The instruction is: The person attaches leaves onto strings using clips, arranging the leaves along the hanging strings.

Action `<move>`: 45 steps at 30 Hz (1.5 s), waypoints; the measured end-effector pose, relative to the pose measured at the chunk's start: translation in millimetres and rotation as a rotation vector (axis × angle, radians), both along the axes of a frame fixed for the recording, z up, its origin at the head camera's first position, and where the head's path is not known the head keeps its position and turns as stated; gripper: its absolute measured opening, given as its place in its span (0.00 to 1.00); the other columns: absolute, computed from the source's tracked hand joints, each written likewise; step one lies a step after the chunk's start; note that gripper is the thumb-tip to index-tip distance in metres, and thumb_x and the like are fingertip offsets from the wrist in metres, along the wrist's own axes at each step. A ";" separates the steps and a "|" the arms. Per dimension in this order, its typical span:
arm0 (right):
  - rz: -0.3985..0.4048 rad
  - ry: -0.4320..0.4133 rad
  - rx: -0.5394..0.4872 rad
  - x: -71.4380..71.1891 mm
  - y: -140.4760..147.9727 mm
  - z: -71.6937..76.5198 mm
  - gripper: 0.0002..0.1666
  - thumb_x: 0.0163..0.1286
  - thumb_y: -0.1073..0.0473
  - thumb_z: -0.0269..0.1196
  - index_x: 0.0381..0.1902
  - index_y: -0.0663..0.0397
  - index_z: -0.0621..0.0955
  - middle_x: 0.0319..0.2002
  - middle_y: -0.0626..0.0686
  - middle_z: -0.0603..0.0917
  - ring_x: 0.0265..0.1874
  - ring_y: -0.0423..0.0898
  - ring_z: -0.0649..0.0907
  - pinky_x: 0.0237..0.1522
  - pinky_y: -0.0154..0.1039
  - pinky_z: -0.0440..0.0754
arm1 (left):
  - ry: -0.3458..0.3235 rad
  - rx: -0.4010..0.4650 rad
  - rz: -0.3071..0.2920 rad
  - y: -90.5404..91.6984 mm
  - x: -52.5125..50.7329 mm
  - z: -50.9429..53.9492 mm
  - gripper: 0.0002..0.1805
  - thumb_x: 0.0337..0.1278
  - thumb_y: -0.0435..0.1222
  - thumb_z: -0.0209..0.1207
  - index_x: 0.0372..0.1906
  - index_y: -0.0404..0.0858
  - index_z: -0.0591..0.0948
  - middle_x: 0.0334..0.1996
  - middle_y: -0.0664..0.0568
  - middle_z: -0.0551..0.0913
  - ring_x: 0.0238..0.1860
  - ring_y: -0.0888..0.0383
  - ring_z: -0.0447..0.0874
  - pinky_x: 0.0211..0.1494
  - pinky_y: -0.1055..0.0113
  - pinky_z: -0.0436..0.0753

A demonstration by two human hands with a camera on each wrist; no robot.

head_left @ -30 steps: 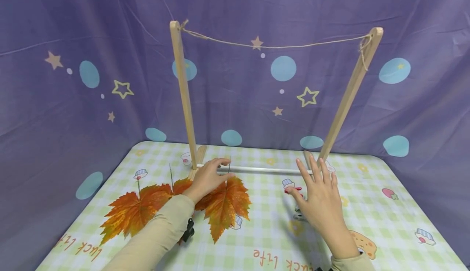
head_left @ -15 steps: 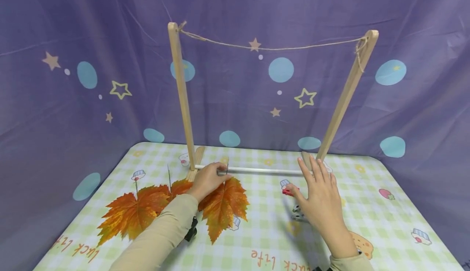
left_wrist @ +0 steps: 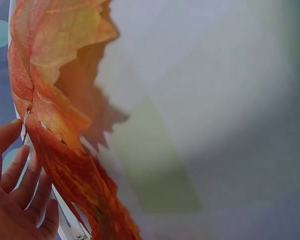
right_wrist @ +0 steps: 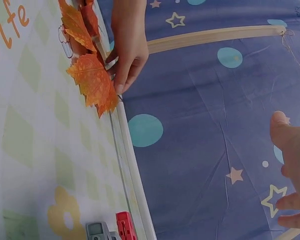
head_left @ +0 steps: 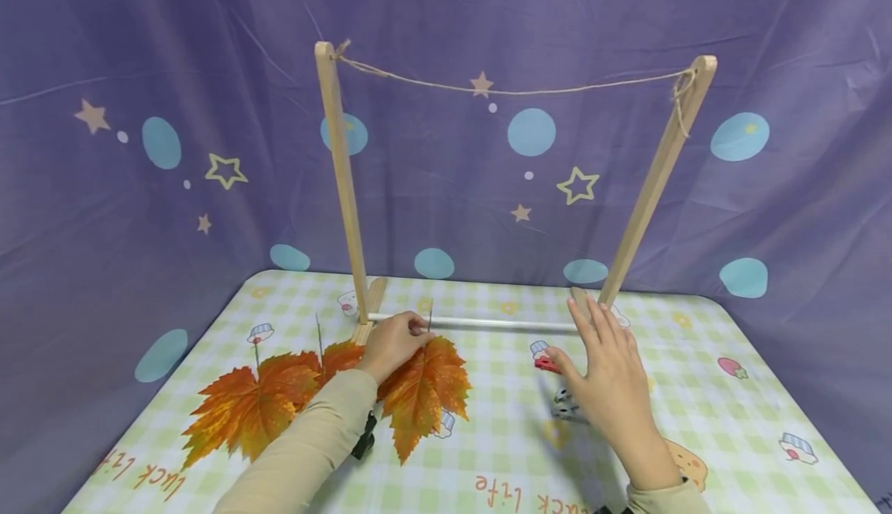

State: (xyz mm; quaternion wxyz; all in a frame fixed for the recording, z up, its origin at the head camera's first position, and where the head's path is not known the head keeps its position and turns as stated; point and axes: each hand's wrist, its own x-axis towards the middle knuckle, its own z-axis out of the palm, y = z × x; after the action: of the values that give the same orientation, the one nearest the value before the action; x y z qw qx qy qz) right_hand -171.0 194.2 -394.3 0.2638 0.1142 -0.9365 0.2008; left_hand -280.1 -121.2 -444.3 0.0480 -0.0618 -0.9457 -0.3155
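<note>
My left hand (head_left: 396, 345) has its thumb and forefinger at the thin stem of the rightmost orange maple leaf (head_left: 425, 398), pinching it. In the left wrist view, the thumb touches the stem beside the leaf (left_wrist: 55, 100), and the other fingers are loosely bent. Another maple leaf (head_left: 244, 409) lies to the left, and part of a further leaf (head_left: 341, 355) shows behind my forearm. My right hand (head_left: 613, 378) hovers over the table with its fingers spread, holding nothing. Near its thumb lie a small red clip (head_left: 547, 364) and a grey clip (head_left: 566, 402).
A wooden frame with a left post (head_left: 341, 181) and a right post (head_left: 655, 189) stands at the table's back. Twine (head_left: 516, 93) sags between the post tops, and a white rod (head_left: 502, 323) joins the feet. A checked cloth (head_left: 502, 421) covers the table; a purple curtain (head_left: 446, 3) hangs behind.
My left thumb and forefinger have closed from a wide gap onto the leaf stem. My right hand stays nearly still, spread. The whole head view has shifted slightly.
</note>
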 end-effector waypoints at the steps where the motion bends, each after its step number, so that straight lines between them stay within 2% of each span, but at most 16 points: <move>1: 0.011 0.000 -0.008 -0.1 0.8 0.7 0.45 0.70 0.39 0.61 0.79 0.42 0.57 0.77 0.56 0.55 0.74 0.61 0.56 0.70 0.65 0.52 | -0.002 -0.005 0.000 0.6 -0.5 0.0 0.13 0.58 0.46 0.69 0.43 0.43 0.87 0.34 0.56 0.86 0.35 0.57 0.84 0.43 0.57 0.81; 5: 0.078 -0.049 -0.072 0.3 4.0 4.6 0.45 0.71 0.42 0.62 0.79 0.40 0.56 0.78 0.54 0.53 0.73 0.64 0.57 0.68 0.66 0.55 | -0.013 -0.050 -0.002 3.9 -3.5 -0.3 0.12 0.60 0.47 0.67 0.42 0.45 0.88 0.33 0.56 0.86 0.33 0.58 0.84 0.39 0.59 0.81; 9: 0.151 -0.160 -0.188 1.4 7.2 8.1 0.44 0.72 0.44 0.62 0.79 0.34 0.54 0.79 0.49 0.49 0.74 0.65 0.55 0.64 0.70 0.57 | -0.016 -0.090 -0.005 7.2 -5.8 -1.2 0.11 0.60 0.48 0.66 0.41 0.46 0.89 0.33 0.56 0.87 0.33 0.58 0.84 0.37 0.59 0.81; 13: 0.199 -0.225 -0.242 1.7 9.3 7.6 0.43 0.72 0.44 0.62 0.78 0.31 0.55 0.78 0.51 0.55 0.73 0.64 0.58 0.63 0.71 0.59 | -0.015 -0.097 0.023 8.0 -6.8 -2.8 0.09 0.60 0.47 0.66 0.39 0.47 0.89 0.34 0.56 0.88 0.34 0.57 0.85 0.36 0.58 0.81; 17: 0.241 -0.239 -0.243 0.9 11.8 6.3 0.40 0.71 0.45 0.63 0.77 0.35 0.61 0.74 0.55 0.63 0.72 0.62 0.62 0.63 0.69 0.62 | -0.018 -0.083 0.053 7.1 -6.7 -3.3 0.08 0.60 0.45 0.66 0.38 0.47 0.89 0.35 0.56 0.88 0.34 0.55 0.85 0.37 0.57 0.81; 20: 0.261 -0.263 -0.251 -0.6 16.3 5.7 0.37 0.71 0.46 0.64 0.74 0.39 0.65 0.71 0.55 0.68 0.70 0.61 0.65 0.63 0.67 0.64 | -0.019 -0.065 0.051 6.8 -6.0 -3.0 0.09 0.60 0.46 0.66 0.39 0.47 0.89 0.36 0.56 0.88 0.35 0.55 0.86 0.38 0.55 0.81; 28: 0.304 -0.306 -0.280 -6.0 27.8 -0.9 0.27 0.70 0.49 0.65 0.64 0.48 0.78 0.56 0.53 0.82 0.60 0.59 0.77 0.60 0.65 0.69 | 0.011 -0.017 0.058 7.5 -5.7 -0.3 0.09 0.63 0.46 0.63 0.39 0.47 0.88 0.33 0.57 0.87 0.32 0.59 0.84 0.36 0.59 0.80; 32: 0.322 -0.309 -0.298 -7.5 31.9 -5.3 0.23 0.68 0.51 0.67 0.59 0.50 0.81 0.51 0.51 0.85 0.62 0.62 0.75 0.61 0.67 0.67 | 0.019 0.023 0.054 8.4 -4.2 3.5 0.10 0.66 0.46 0.62 0.42 0.46 0.87 0.32 0.58 0.86 0.29 0.60 0.82 0.31 0.63 0.78; 35: 0.318 -0.351 -0.303 -8.4 35.5 -6.8 0.20 0.67 0.51 0.68 0.55 0.51 0.84 0.49 0.50 0.86 0.64 0.64 0.73 0.60 0.68 0.66 | 0.015 0.049 0.060 7.8 -2.8 6.8 0.10 0.66 0.46 0.61 0.42 0.46 0.87 0.32 0.57 0.86 0.28 0.60 0.81 0.31 0.62 0.78; 40: 0.352 -0.430 -0.263 -11.5 44.3 -6.9 0.17 0.67 0.53 0.68 0.50 0.54 0.85 0.46 0.50 0.87 0.49 0.51 0.83 0.55 0.63 0.74 | 0.040 0.085 0.073 5.3 1.1 14.8 0.09 0.66 0.46 0.61 0.43 0.47 0.86 0.32 0.59 0.85 0.30 0.61 0.81 0.37 0.60 0.78; 42: 0.372 -0.453 -0.247 -13.0 48.2 -8.5 0.15 0.66 0.55 0.69 0.49 0.54 0.85 0.44 0.50 0.87 0.43 0.44 0.84 0.53 0.61 0.76 | 0.065 0.120 0.074 2.9 3.4 17.8 0.09 0.65 0.45 0.61 0.43 0.46 0.85 0.32 0.59 0.85 0.30 0.61 0.82 0.38 0.59 0.78; 45: 0.397 -0.491 -0.236 -15.6 52.9 -12.3 0.14 0.66 0.55 0.69 0.47 0.55 0.85 0.40 0.48 0.87 0.40 0.39 0.83 0.52 0.57 0.77 | 0.099 0.179 0.074 -2.1 6.9 22.6 0.08 0.65 0.44 0.62 0.43 0.45 0.85 0.31 0.59 0.86 0.31 0.61 0.82 0.39 0.60 0.78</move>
State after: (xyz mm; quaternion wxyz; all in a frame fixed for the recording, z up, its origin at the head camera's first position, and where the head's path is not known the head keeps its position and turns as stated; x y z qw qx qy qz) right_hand -186.6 247.1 -406.6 -0.0027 0.2113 -0.9019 0.3768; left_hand -273.2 -123.3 -421.7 0.1117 -0.0376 -0.9118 -0.3934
